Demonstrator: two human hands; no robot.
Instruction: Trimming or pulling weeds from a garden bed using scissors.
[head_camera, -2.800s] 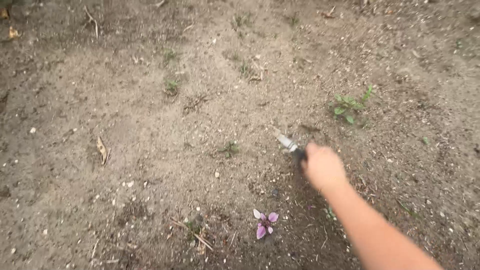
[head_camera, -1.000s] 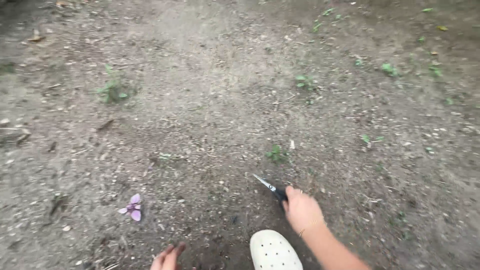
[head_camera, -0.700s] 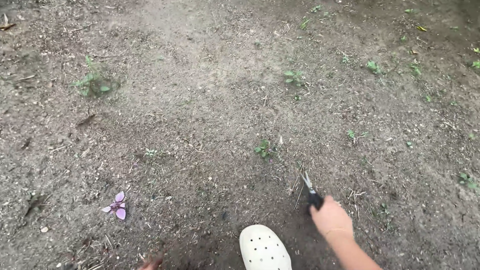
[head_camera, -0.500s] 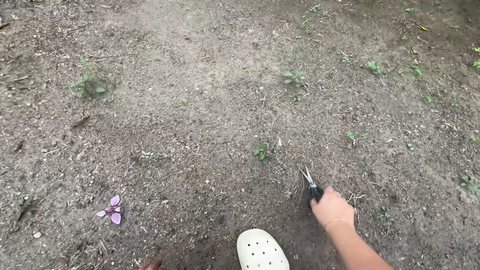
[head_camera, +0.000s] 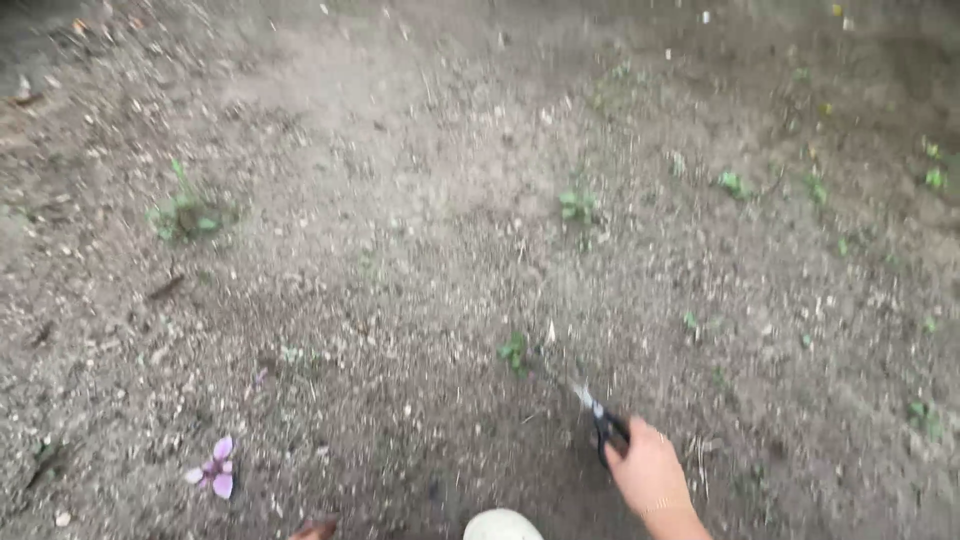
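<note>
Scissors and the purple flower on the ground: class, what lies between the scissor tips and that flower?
In the head view, only bare soil with grit and dry bits lies between the scissors in the right hand and the purple flower.

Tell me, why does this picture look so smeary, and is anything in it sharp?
Head view: motion blur smears the whole frame, worst along the top edge; the right hand and scissors are soft too, the pink flower fuzzy. Light is flat, without hard shadows or glare.
</note>
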